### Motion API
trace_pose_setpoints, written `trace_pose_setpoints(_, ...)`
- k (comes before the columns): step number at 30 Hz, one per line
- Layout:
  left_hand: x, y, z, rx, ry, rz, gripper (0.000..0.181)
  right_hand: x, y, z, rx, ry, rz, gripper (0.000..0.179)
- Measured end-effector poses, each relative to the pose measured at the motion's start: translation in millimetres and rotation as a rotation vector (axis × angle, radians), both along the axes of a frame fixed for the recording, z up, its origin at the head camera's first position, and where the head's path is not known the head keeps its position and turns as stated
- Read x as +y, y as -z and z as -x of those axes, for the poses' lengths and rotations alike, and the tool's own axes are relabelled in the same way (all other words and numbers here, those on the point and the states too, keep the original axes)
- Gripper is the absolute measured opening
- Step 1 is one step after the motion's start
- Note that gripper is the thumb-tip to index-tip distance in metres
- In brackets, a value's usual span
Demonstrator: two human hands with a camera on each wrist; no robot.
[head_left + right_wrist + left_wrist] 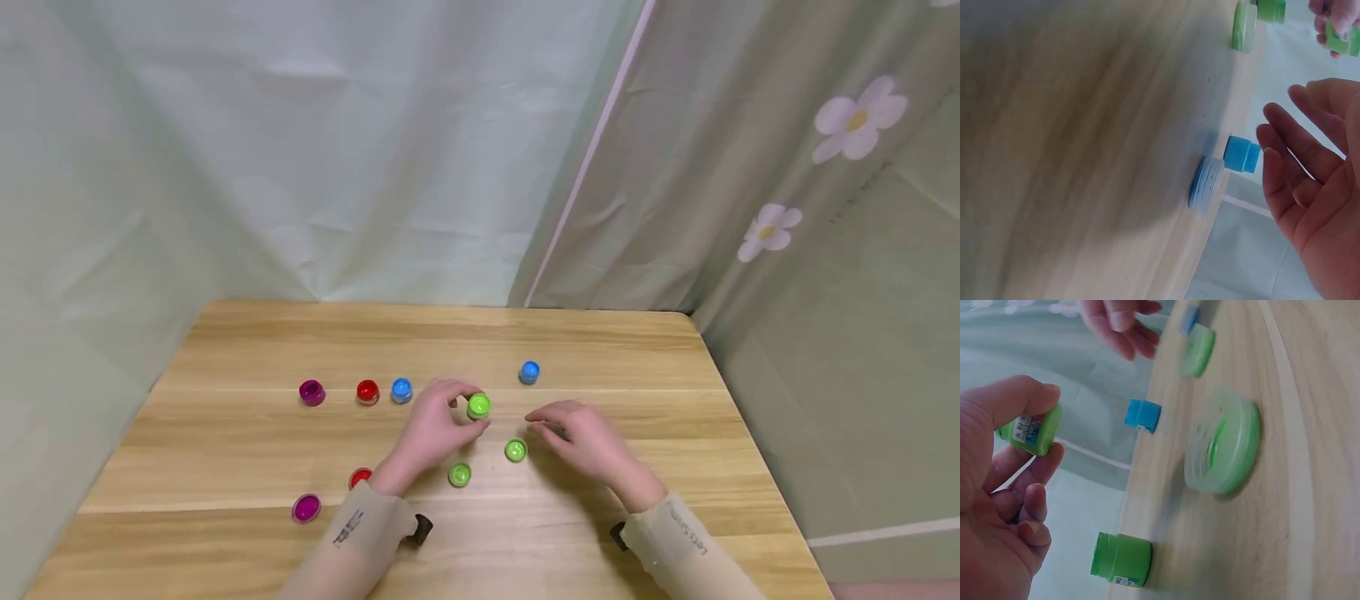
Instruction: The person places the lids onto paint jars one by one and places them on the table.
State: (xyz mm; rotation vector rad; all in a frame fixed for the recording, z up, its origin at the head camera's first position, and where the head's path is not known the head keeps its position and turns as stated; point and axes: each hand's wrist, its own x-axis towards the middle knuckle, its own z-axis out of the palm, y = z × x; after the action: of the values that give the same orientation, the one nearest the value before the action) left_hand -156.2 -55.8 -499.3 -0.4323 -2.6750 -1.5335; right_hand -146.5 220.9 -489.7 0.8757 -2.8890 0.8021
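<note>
My left hand [435, 425] pinches a small green paint pot [478, 406] between thumb and fingers, raised off the table with its open mouth up. In the left wrist view a label shows on this pot's side [1027, 430]. A second green pot [1124, 559] stands on the table near that hand. Two green lids [460, 475] [516, 450] lie between the hands. My right hand [585, 440] hovers with relaxed fingers and holds nothing. Near it are a blue pot [1241, 154] and a blue lid [1207, 184], the lid mostly hidden in the head view.
Along the back left stand a purple pot [312, 392], a red pot [367, 392] and another blue pot [401, 390]. A purple lid [306, 508] and a red lid [361, 477], partly covered by the left arm, lie nearer. Curtains [405, 167] hang behind the wooden table [225, 450].
</note>
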Motion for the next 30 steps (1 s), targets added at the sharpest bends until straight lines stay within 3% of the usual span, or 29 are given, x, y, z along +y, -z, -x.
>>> trace_pose_setpoints(5,-4.1,1.3,-6.2,0.017,-0.046,-0.057,0.037,-3.3,4.0,-1.6,0.001,-0.03,-0.014,0.022)
trace_pose_setpoints(15,-1.4,2.9,-11.7,0.042,-0.045,-0.078,0.037,-1.1,6.9,-4.4,-0.014,-0.023,-0.001,0.023)
trace_pose_setpoints(30,-2.7,1.8,-17.9,0.064,-0.074,-0.173,0.04,-18.1,9.6,-11.6,-0.103,-0.025,-0.128,0.054)
